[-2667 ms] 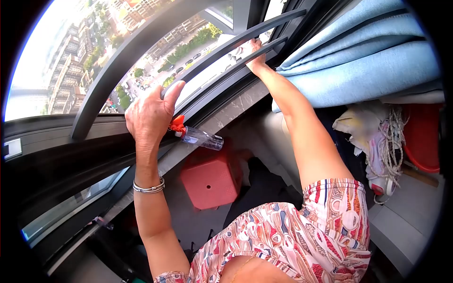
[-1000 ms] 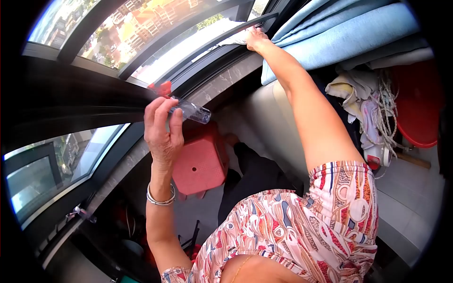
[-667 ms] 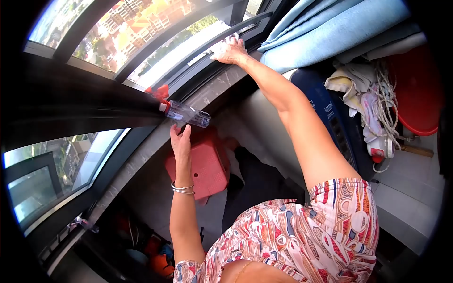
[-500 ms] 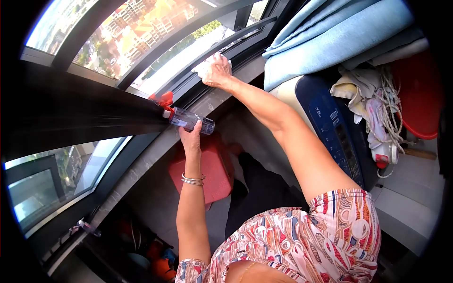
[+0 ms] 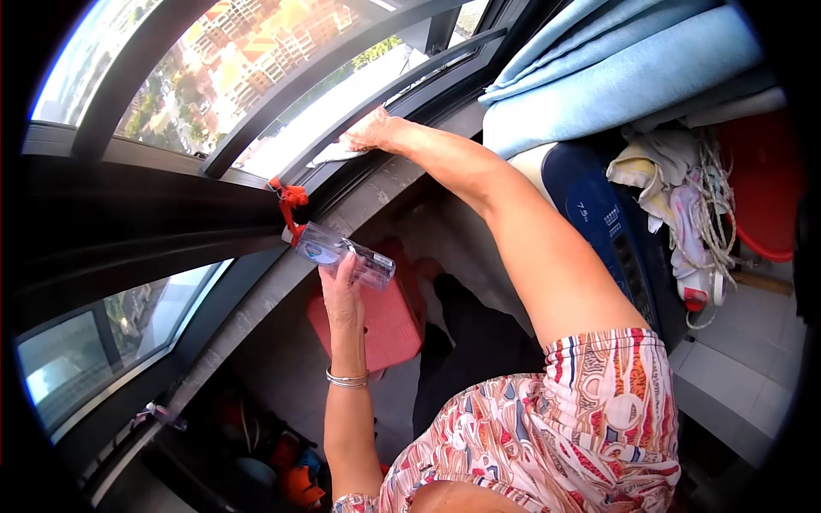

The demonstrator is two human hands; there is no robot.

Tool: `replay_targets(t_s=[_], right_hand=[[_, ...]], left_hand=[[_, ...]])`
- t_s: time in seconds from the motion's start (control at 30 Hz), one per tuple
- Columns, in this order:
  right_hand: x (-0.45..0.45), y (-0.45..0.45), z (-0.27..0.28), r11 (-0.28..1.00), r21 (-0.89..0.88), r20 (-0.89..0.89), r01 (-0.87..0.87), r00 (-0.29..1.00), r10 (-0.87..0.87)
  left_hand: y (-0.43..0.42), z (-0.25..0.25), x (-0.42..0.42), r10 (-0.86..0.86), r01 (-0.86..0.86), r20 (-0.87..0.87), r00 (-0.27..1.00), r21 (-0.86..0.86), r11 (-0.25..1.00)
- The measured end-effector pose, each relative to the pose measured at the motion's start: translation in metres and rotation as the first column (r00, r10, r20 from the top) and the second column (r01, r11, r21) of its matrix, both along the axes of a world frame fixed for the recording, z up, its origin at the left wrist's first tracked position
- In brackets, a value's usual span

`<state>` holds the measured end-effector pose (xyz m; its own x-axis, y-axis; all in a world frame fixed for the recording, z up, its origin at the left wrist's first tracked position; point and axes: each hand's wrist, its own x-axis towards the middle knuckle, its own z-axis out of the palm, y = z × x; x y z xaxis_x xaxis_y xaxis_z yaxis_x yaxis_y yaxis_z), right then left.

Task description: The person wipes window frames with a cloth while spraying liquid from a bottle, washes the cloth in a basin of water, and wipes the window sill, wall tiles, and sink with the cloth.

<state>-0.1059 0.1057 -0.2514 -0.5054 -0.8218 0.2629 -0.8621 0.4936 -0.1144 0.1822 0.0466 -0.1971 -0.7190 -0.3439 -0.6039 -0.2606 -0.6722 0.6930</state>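
Observation:
My left hand [image 5: 343, 295] grips a clear plastic bottle [image 5: 363, 263] from below, its thumb across the side. Red cord or ribbon [image 5: 293, 198] hangs at the bottle's cap end, beside the dark window post. My right hand [image 5: 368, 130] is closed on a white cloth [image 5: 335, 154] and presses it to the window track [image 5: 402, 132], under the lowest grey bar. The fingers of that hand are partly hidden by the bar and the wrist.
A pink stool [image 5: 393, 329] stands below the stone sill [image 5: 256, 295]. Blue curtain [image 5: 616, 81] hangs at the upper right, over a dark blue machine panel [image 5: 599, 222]. Rags [image 5: 646, 171], white rope [image 5: 714, 205] and a red basin [image 5: 761, 188] are at the right.
My left hand has left the window bar and taken hold of the bottle, which is now tilted slightly more downward. My right hand has slid with the cloth along the track, leftward and toward the bottle.

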Motion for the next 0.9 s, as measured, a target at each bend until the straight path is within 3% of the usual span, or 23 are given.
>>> replay_targets(t_s=[0.07,0.1,0.13,0.17,0.2,0.23,0.3,0.37,0.4,0.43,0.47,0.57,0.63,0.67,0.73,0.8,0.83,0.9], right_hand=[[-0.023,0.022,-0.004,0.987,0.029,-0.185,0.157,0.971,-0.149],[-0.042,0.037,-0.003,0.936,0.196,-0.187,0.291,0.949,-0.256],[-0.046,0.069,0.0,0.951,0.051,-0.47,0.305,0.847,-0.247],[-0.054,0.077,0.025,0.852,0.105,-0.097,0.513,0.858,-0.504],[-0.043,0.083,0.059,0.829,0.275,-0.018,0.487,0.865,-0.502],[-0.061,0.09,0.011,0.93,-0.083,-0.062,0.359,0.929,-0.364],[-0.073,0.064,-0.034,0.835,-0.358,-0.11,0.418,0.869,-0.482],[-0.052,0.04,0.007,0.722,-0.329,0.133,0.608,0.787,-0.603],[-0.071,0.037,-0.006,0.804,-0.188,0.023,0.564,0.821,-0.57],[-0.08,0.036,0.01,0.797,0.187,0.065,0.574,0.802,-0.593],[-0.084,0.029,0.015,0.798,0.2,0.075,0.569,0.803,-0.591],[-0.063,0.014,0.017,0.798,0.026,0.183,0.603,0.781,-0.596],[-0.014,0.004,0.044,0.796,-0.027,0.456,0.605,0.716,-0.528],[0.017,-0.001,0.06,0.795,-0.037,0.654,0.606,0.616,-0.439],[0.071,-0.011,0.093,0.785,0.003,0.957,0.62,0.227,-0.182],[0.107,-0.025,0.111,0.765,0.068,0.985,0.641,-0.165,0.051],[0.114,-0.034,0.111,0.756,0.088,0.955,0.649,-0.271,0.121],[0.119,-0.049,0.101,0.699,0.013,0.874,0.715,-0.347,0.34]], left_hand=[[0.005,0.007,0.006,0.005,-0.005,-0.046,0.999,-0.003,1.0],[0.001,0.008,0.01,-0.012,0.011,-0.09,0.996,-0.018,1.0],[-0.003,0.006,0.017,-0.03,0.034,-0.107,0.994,0.036,0.999],[0.0,0.009,0.02,-0.019,0.023,-0.114,0.993,0.039,0.999],[0.003,0.015,0.021,-0.02,0.025,-0.122,0.992,0.036,0.999],[0.002,0.02,0.026,-0.024,0.027,-0.125,0.992,0.023,0.999],[0.003,0.022,0.03,-0.022,0.035,-0.149,0.989,0.083,0.996],[0.003,0.029,0.033,-0.008,0.018,-0.102,0.995,0.09,0.996],[0.001,0.029,0.036,-0.005,0.013,-0.103,0.995,0.076,0.997],[0.0,0.029,0.038,-0.024,0.031,-0.108,0.994,0.061,0.998],[-0.001,0.029,0.038,-0.042,0.047,-0.112,0.993,0.049,0.998],[-0.003,0.031,0.037,-0.066,0.068,-0.058,0.996,0.032,0.997],[-0.003,0.029,0.035,-0.056,0.059,-0.078,0.995,0.035,0.998],[-0.004,0.029,0.037,-0.067,0.069,-0.065,0.996,0.036,0.997],[-0.003,0.029,0.038,-0.063,0.065,-0.052,0.997,0.032,0.997],[-0.003,0.026,0.038,-0.053,0.053,-0.041,0.998,0.004,0.999],[-0.004,0.025,0.039,-0.044,0.044,-0.022,0.999,-0.023,0.999],[-0.004,0.024,0.04,-0.054,0.053,-0.014,0.998,-0.014,0.998]])
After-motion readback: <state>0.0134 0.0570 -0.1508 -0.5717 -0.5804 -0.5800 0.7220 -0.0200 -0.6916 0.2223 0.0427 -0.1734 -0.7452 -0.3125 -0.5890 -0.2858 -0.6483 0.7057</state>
